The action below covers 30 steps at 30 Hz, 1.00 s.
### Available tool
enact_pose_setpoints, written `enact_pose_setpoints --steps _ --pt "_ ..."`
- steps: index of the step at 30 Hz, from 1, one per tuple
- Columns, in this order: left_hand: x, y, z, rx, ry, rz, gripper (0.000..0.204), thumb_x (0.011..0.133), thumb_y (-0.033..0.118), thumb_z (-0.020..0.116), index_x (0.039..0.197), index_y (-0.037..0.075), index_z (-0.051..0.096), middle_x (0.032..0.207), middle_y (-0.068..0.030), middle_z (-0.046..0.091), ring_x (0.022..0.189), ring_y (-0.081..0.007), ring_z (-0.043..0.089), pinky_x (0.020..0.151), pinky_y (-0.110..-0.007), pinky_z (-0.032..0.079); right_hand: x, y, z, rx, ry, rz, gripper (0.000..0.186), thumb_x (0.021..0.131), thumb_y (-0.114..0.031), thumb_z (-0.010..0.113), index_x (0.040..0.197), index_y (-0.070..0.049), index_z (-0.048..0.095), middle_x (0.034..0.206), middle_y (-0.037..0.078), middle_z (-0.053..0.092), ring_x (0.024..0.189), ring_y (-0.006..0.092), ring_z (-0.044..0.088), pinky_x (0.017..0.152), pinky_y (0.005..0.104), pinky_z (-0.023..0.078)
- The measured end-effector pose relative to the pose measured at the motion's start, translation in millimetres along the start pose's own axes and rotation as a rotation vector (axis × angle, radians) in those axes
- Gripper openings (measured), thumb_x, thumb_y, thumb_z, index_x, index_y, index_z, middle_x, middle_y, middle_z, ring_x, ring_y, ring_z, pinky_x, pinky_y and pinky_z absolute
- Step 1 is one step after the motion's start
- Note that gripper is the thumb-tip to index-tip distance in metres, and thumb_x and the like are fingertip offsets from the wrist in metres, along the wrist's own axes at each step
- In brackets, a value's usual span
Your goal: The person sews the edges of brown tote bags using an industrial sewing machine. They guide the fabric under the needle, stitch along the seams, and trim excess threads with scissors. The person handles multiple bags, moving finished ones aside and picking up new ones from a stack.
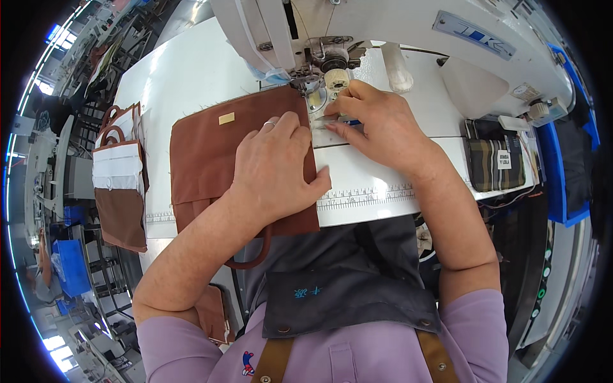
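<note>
The brown handbag (209, 150) lies eight o'clock of my right fingers (356, 106) — hold unclear — beneath my left fingers (289, 124), loosely flattened.

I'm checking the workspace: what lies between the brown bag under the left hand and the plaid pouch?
In the head view, white tabletop with a ruler strip, crossed by the right hand and forearm.

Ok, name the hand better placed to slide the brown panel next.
Probably the left hand: it rests on the brown panel, while the right hand is off it, by the sewing machine.
</note>
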State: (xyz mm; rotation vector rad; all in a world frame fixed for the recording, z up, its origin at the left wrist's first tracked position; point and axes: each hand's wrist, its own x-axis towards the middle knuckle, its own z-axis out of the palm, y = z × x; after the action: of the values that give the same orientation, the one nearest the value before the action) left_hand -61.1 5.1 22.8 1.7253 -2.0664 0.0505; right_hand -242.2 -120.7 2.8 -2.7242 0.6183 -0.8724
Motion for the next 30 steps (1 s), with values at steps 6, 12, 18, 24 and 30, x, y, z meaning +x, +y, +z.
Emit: enact_pose_setpoints --steps 6,12,18,24,30 --pt "2.7 -5.5 10.2 -0.062 -0.047 -0.129 0.023 0.067 0.015 0.069 0.060 0.005 0.049 0.075 -0.0071 0.053 0.066 -0.0278 0.057 0.058 -0.041 0.046 -2.9 -2.2 1.3 0.069 -0.068 -0.032 0.015 0.086 -0.024 0.078 0.090 -0.010 0.075 0.088 0.004 0.065 0.074 0.0266 0.068 0.066 0.0412 0.053" --pt "6.4 -18.7 4.5 -0.295 -0.137 -0.199 0.014 0.070 0.011 0.070 0.064 0.003 0.060 0.079 -0.0083 0.060 0.069 -0.0287 0.061 0.061 -0.041 0.048 -4.0 -3.7 5.1 0.059 -0.023 -0.076 0.017 0.084 -0.027 0.078 0.083 -0.010 0.073 0.088 0.003 0.066 0.073 0.0272 0.069 0.063 0.0417 0.054" --pt "-1.6 -30.5 -7.2 -0.372 -0.085 -0.045 0.015 0.080 0.009 0.076 0.093 0.003 0.072 0.100 -0.0111 0.069 0.091 -0.0290 0.068 0.077 -0.039 0.053 -3.4 -9.3 2.3 -0.001 -0.046 -0.111 0.016 0.082 -0.025 0.078 0.079 -0.010 0.071 0.089 0.004 0.064 0.074 0.0258 0.070 0.062 0.0416 0.055" --pt "-25.0 -30.2 -9.3 -0.149 -0.119 0.174 0.040 0.084 0.015 0.080 0.120 0.002 0.071 0.131 -0.0143 0.068 0.124 -0.0319 0.064 0.108 -0.046 0.049 -2.4 -12.9 -0.2 -0.018 -0.050 -0.136 0.017 0.081 -0.024 0.079 0.077 -0.010 0.070 0.088 0.004 0.063 0.074 0.0255 0.070 0.062 0.0414 0.054" --pt "-24.0 -31.2 -6.1 -0.210 -0.144 0.107 0.038 0.086 0.015 0.078 0.122 0.002 0.072 0.134 -0.0138 0.067 0.128 -0.0311 0.063 0.115 -0.047 0.046 -1.9 -13.1 -0.7 -0.033 -0.046 -0.138 0.019 0.080 -0.024 0.079 0.075 -0.009 0.068 0.087 0.004 0.063 0.072 0.0244 0.069 0.060 0.0408 0.054"
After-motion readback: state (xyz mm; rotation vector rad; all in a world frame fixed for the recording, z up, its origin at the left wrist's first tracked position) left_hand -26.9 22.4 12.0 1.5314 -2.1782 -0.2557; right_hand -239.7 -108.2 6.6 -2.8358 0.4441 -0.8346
